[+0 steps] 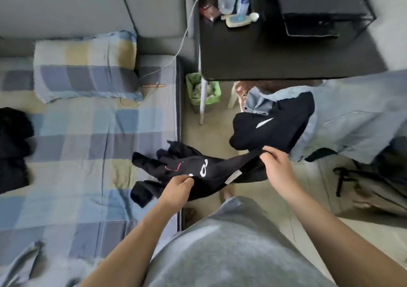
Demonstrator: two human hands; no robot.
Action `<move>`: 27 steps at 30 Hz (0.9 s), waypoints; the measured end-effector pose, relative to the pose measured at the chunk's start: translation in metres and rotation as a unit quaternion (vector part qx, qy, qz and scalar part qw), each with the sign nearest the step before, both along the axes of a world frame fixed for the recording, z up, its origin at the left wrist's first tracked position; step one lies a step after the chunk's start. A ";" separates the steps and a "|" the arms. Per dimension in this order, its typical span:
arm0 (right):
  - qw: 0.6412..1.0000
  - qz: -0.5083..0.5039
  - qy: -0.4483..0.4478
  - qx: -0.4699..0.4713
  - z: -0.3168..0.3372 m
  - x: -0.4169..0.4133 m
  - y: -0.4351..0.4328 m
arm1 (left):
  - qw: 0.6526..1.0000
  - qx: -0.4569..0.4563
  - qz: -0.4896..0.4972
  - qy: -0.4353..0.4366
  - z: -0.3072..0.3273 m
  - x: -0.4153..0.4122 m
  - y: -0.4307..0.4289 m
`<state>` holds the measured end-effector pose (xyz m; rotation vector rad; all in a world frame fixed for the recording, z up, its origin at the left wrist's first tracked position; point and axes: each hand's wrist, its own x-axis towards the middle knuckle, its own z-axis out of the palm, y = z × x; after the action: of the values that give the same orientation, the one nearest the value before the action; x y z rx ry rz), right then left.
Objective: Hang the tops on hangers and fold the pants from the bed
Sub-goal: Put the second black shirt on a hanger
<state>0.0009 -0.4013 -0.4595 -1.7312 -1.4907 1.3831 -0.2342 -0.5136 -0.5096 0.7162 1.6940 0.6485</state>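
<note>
Beside checkered bed (pixel 66 132), left grip (pixel 179 184) and right grip (pixel 278 165) pinch black garment (pixel 211 170); white tag (pixel 234 177) unreadable

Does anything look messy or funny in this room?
A black garment lies crumpled at the left edge of the bed, and a white cable trails from the desk onto it beside the pillow.

The bed sheet (pixel 77 132) is checked in blue, grey and beige, and the soft pillow (pixel 86 66) on it matches. At the bed's edge a black fabric garment (pixel 171 163) bears white and pink print. Beside the bed stand a green plastic bin (pixel 217 93) and a black table (pixel 286 55).
</note>
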 end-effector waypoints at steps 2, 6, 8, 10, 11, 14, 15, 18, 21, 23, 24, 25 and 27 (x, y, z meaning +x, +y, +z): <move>0.996 -0.089 0.016 -0.019 -0.002 0.028 -0.011 | 0.999 -0.005 -0.038 -0.006 -0.004 0.024 0.007; 0.980 -0.193 0.027 -0.033 0.003 0.089 -0.026 | 0.995 -0.020 -0.095 -0.016 -0.002 0.077 0.035; 0.971 -0.236 0.024 -0.038 0.009 0.124 -0.029 | 0.994 -0.021 -0.108 -0.016 0.004 0.110 0.053; 0.961 -0.273 0.030 -0.040 0.015 0.161 -0.027 | 0.993 -0.001 -0.121 -0.016 0.014 0.146 0.073; 0.958 -0.284 0.034 -0.034 0.019 0.181 -0.025 | 0.991 0.014 -0.129 -0.017 0.020 0.167 0.083; 0.953 -0.300 0.047 -0.002 0.032 0.242 -0.013 | 0.987 0.060 -0.147 -0.019 0.038 0.235 0.113; 0.952 -0.304 0.047 0.010 0.039 0.263 -0.009 | 0.987 0.072 -0.145 -0.023 0.044 0.257 0.121; 0.945 -0.318 0.067 0.045 0.059 0.331 0.006 | 0.985 0.095 -0.134 -0.055 0.061 0.321 0.149; 0.937 -0.329 0.080 0.081 0.081 0.387 0.025 | 0.977 0.129 -0.150 -0.082 0.086 0.378 0.183; 0.935 -0.334 0.079 0.092 0.100 0.416 0.039 | 0.966 0.165 -0.163 -0.111 0.112 0.412 0.205; 0.933 -0.337 0.082 0.094 0.112 0.429 0.046 | 0.962 0.177 -0.169 -0.121 0.127 0.426 0.216; 0.932 -0.338 0.084 0.100 0.124 0.440 0.054 | 0.957 0.189 -0.178 -0.128 0.142 0.440 0.226; 0.928 -0.339 0.083 0.129 0.154 0.461 0.074 | 0.946 0.218 -0.195 -0.137 0.174 0.467 0.251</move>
<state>0.4622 -0.3277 -0.3054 -1.6770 -0.8066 0.8906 0.2325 -0.2622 -0.3357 1.1808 1.1148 0.8049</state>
